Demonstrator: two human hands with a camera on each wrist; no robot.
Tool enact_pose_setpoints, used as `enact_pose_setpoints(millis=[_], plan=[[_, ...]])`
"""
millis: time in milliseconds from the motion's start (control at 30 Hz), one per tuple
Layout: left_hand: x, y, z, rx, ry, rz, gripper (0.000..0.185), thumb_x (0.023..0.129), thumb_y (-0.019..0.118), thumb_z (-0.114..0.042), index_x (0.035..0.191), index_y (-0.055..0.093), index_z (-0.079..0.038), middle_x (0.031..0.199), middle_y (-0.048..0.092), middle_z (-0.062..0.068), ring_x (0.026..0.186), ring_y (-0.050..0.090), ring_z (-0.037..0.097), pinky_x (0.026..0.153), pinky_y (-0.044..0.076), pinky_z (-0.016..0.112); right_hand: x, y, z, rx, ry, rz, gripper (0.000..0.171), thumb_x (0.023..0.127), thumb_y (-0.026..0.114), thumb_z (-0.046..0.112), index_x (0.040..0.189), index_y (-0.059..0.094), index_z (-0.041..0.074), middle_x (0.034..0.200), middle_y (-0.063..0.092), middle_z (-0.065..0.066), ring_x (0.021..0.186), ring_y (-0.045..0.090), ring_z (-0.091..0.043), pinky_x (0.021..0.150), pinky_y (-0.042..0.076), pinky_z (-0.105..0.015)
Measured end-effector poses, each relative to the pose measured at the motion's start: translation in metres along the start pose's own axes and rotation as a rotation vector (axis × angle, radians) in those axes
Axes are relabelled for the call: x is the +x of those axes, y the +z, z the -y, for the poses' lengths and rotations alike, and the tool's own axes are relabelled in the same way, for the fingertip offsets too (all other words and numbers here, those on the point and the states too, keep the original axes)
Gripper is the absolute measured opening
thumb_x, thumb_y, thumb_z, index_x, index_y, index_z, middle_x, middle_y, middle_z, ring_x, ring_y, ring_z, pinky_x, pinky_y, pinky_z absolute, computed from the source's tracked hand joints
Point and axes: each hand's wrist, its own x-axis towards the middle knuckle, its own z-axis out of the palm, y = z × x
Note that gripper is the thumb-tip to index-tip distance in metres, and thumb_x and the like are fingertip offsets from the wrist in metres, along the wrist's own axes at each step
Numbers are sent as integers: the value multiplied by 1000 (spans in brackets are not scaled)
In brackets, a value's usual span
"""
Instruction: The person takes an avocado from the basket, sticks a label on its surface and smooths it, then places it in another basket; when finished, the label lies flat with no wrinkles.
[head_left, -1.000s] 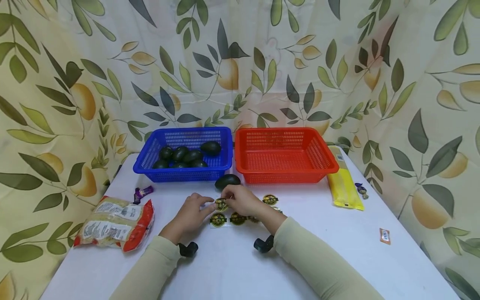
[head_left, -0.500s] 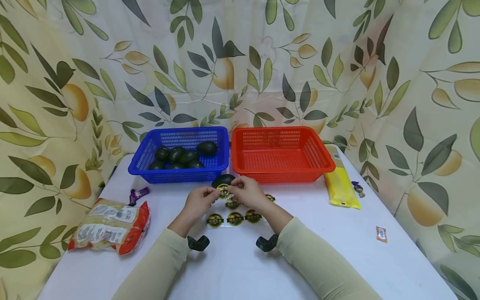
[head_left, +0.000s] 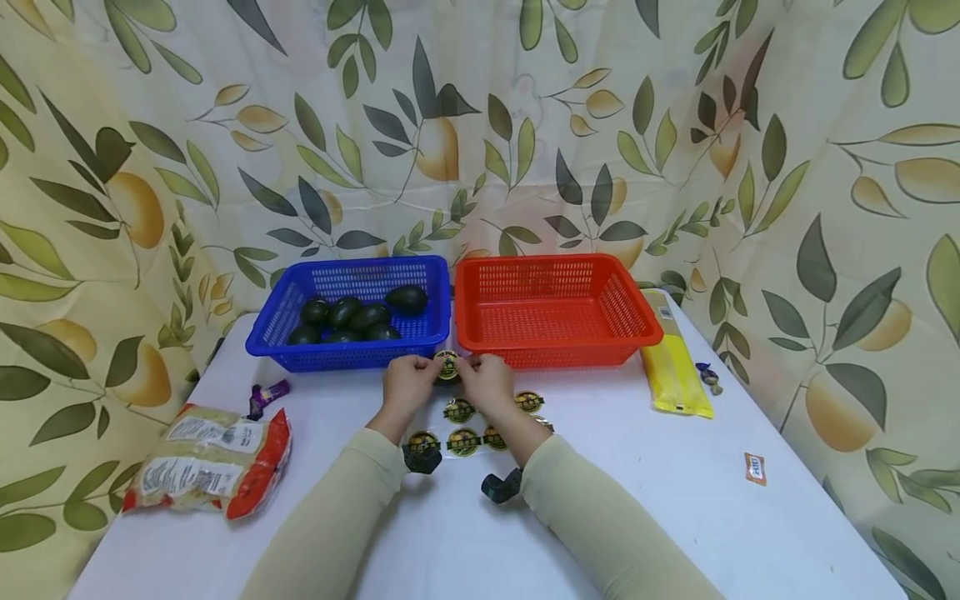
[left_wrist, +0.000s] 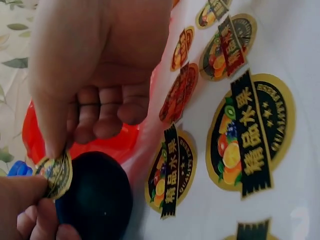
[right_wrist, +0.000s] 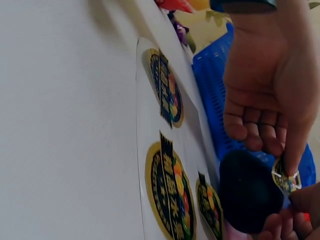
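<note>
My left hand (head_left: pixel 407 387) and right hand (head_left: pixel 489 385) meet over the table, pinching a round black-and-gold sticker (head_left: pixel 447 364) from both sides between thumbs and fingertips. In the left wrist view, the sticker (left_wrist: pixel 56 176) overlaps a dark green avocado (left_wrist: pixel 95 195) on the table. From the right wrist side, the avocado (right_wrist: pixel 250 190) lies close beneath the fingertips. It is mostly hidden in the head view by the hands and sticker. Nearer me lies a clear sheet (head_left: pixel 438 423) bearing several more fruit stickers (head_left: pixel 463 442), partly covered by my right wrist.
Behind the hands stand a blue basket (head_left: pixel 345 360) of several avocados (head_left: pixel 367 317) and a red basket (head_left: pixel 558 357) showing a bare bottom. A red-and-clear food bag (head_left: pixel 210 462) and purple candy (head_left: pixel 267 396) lie left; a yellow packet (head_left: pixel 675 367), another candy (head_left: pixel 708 378) and an orange packet (head_left: pixel 755 468) lie right.
The sticker came up off the sheet in my fingers, and both hands carried it forward to the avocado. My left hand moved in to grip its other edge. The head view shifted slightly.
</note>
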Motion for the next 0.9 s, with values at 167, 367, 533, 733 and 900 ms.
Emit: enact_pose_setpoints(millis=[167, 367, 533, 733, 900], plan=[[-1, 4, 1, 4, -29, -53, 32, 96, 75, -33, 86, 78, -3, 88, 75, 12, 86, 65, 27, 72, 53, 37, 0, 9, 3, -61, 12, -41, 28, 98, 70, 32, 88, 78, 8, 84, 76, -8, 81, 70, -29, 71, 56, -40], [-3, 5, 4, 17, -16, -87, 31, 95, 76, -33, 83, 77, -4, 82, 73, 10, 82, 63, 26, 69, 49, 32, -1, 11, 5, -53, 59, -40, 31, 97, 71, 35, 89, 78, 7, 86, 76, -10, 82, 70, -29, 73, 56, -41], [-6, 3, 6, -1, -28, -77, 30, 95, 76, -34, 88, 77, -5, 89, 73, 10, 90, 63, 27, 76, 49, 34, -1, 12, 1, 16, 119, -15, 33, 96, 72, 39, 93, 76, 6, 88, 74, -10, 83, 67, -26, 74, 55, -38], [-7, 2, 13, -23, -24, -44, 31, 97, 73, -36, 90, 76, -6, 91, 73, 9, 91, 63, 26, 78, 49, 35, -7, 12, -1, 74, 101, -8, 34, 96, 74, 36, 107, 70, 4, 99, 73, -12, 90, 67, -26, 81, 57, -40], [-7, 0, 17, 5, 1, -41, 30, 97, 72, -35, 89, 74, -6, 90, 72, 9, 90, 63, 27, 76, 50, 36, -13, 9, 0, 42, -82, -3, 26, 97, 73, 26, 115, 69, 7, 109, 75, -12, 100, 71, -26, 88, 59, -43]])
